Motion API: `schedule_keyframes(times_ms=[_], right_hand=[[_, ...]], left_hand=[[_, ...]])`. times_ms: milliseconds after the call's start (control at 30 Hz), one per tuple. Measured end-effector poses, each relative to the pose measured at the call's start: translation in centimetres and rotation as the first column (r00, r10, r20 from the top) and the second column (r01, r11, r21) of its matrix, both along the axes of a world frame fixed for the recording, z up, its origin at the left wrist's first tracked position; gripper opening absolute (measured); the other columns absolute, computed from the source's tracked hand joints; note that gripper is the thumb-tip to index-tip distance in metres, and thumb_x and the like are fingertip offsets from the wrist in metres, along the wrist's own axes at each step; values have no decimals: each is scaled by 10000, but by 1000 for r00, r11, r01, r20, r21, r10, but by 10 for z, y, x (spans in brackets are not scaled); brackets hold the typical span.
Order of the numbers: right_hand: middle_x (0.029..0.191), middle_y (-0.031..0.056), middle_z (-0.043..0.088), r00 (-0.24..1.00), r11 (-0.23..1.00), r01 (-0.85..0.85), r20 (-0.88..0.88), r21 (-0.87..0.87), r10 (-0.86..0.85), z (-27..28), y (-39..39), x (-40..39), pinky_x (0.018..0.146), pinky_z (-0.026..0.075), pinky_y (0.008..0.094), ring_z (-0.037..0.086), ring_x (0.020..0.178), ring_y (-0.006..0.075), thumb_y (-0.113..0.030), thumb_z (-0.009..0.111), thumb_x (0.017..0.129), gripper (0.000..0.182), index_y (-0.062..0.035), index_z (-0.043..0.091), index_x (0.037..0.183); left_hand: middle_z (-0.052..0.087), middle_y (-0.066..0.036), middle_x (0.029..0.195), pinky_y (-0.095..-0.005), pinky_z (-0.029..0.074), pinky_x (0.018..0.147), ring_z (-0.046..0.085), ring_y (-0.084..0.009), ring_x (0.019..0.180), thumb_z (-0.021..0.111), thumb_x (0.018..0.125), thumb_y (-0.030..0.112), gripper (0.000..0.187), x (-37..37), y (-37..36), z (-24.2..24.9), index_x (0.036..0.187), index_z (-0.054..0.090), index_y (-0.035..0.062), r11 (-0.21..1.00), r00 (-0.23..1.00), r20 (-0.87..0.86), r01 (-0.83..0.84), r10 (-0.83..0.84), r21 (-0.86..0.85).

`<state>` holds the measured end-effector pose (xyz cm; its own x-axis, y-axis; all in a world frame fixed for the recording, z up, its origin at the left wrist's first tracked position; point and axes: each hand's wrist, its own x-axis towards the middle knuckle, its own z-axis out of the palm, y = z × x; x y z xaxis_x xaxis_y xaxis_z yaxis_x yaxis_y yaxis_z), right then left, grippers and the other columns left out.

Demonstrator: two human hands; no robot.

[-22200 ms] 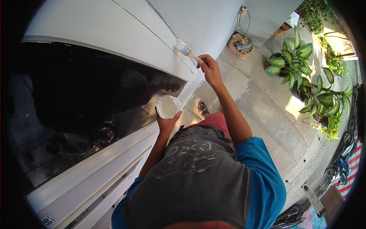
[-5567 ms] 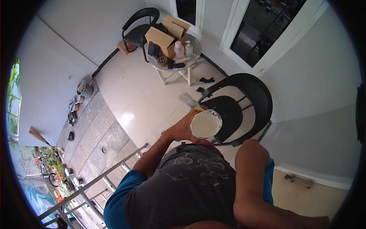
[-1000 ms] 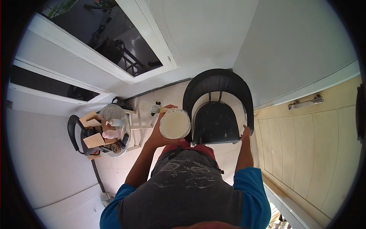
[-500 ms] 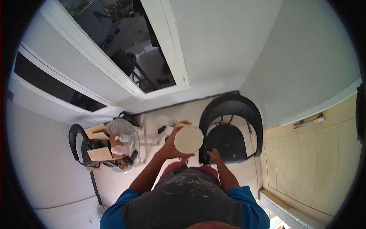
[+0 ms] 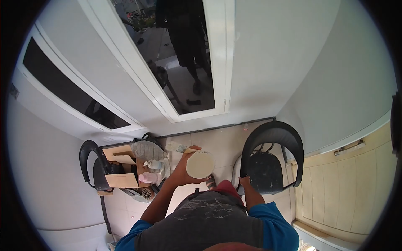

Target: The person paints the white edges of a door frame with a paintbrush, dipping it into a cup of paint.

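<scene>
My left hand [image 5: 183, 172] is wrapped round a round tub [image 5: 200, 164] with a pale cream top, held in front of my body. A paintbrush [image 5: 176, 147] with light bristles sticks out to the left beside the tub, at the fingertips of the same hand. My right hand [image 5: 244, 181] is closed at the front left edge of the black chair [image 5: 264, 172], at the end of its curved armrest. The chair stands on the tiled floor to the right of the tub.
At the left, a round table [image 5: 151, 149] bears an open cardboard box [image 5: 121, 180], a pink bottle [image 5: 147, 178] and a white pump bottle [image 5: 153, 164]. Another black chair [image 5: 89, 161] stands beyond it. A window [image 5: 184, 62] is ahead, a cream door [image 5: 335, 184] right.
The view has shifted, so the chair sits farther right and lower. My right hand has come to the chair's front left edge. The tub and brush remain in my left hand.
</scene>
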<state>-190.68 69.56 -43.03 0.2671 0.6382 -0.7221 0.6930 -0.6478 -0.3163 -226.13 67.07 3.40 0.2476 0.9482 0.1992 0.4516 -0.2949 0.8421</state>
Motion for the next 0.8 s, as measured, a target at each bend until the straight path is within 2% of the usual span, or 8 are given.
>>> schedule_keyframes(times_ms=[33,100,200,300,367,400,467,800], right_hand=[[1395,355,482,1000,1000,8,19,-29,-7,0,3,-2,1068,457,458,505,1304,451,-489,785,800,1043,154,268,1438],[1403,352,476,999,998,10,41,-60,-7,-2,-1,-3,1071,455,458,501,1311,446,-490,781,806,1047,158,259,1440],[1418,343,467,995,998,55,81,-42,-51,-1,2,-7,1076,452,460,504,1313,437,-497,772,816,1054,164,244,1444],[1417,340,469,994,997,-17,104,-69,24,3,4,-9,1081,448,456,506,1311,434,-490,769,822,1045,162,245,1447],[1399,340,485,953,961,-265,129,-79,274,-22,8,0,1085,445,453,512,1304,435,-477,774,821,1003,152,287,1433],[1399,340,485,956,964,-251,134,-85,260,-11,7,1,1085,445,453,512,1304,435,-477,774,821,1003,152,287,1433],[1391,337,494,995,998,34,96,-44,-29,20,3,-5,1088,444,453,513,1302,436,-456,788,813,953,146,341,1402],[1377,329,512,989,998,67,133,10,-68,27,21,40,1086,447,450,524,1294,423,-461,793,806,908,140,395,1359]], left_hand=[[365,-104,1444,-409,389,1086,413,-259,1348,974,534,200,1104,-6,-3,-1,1436,346,95,1000,1000,4,-9,9,8],[375,-97,1438,-406,389,1087,418,-255,1344,976,523,201,1112,-14,-12,-6,1434,348,93,983,976,195,-64,98,-169],[358,-133,1450,-428,356,1115,380,-304,1372,963,550,258,1049,-19,-19,-3,1415,400,71,977,950,277,-93,145,-192],[361,-130,1445,-425,355,1115,382,-295,1372,961,555,264,1053,-22,-18,-6,1418,389,68,978,957,258,-87,135,-189],[371,-115,1444,-421,374,1099,402,-275,1357,971,532,239,1094,-21,-14,-11,1430,367,78,981,964,242,-67,111,-182],[382,-100,1443,-417,393,1082,423,-255,1343,981,508,214,1137,-19,-9,-13,1442,345,87,985,969,226,-61,97,-161],[383,-103,1442,-419,392,1082,422,-256,1345,982,509,220,1140,-15,0,-14,1445,344,87,987,973,225,-23,58,-157],[386,-104,1439,-407,386,1088,416,-258,1352,980,520,231,1144,6,31,-18,1450,330,86,988,989,119,99,-85,-116]])
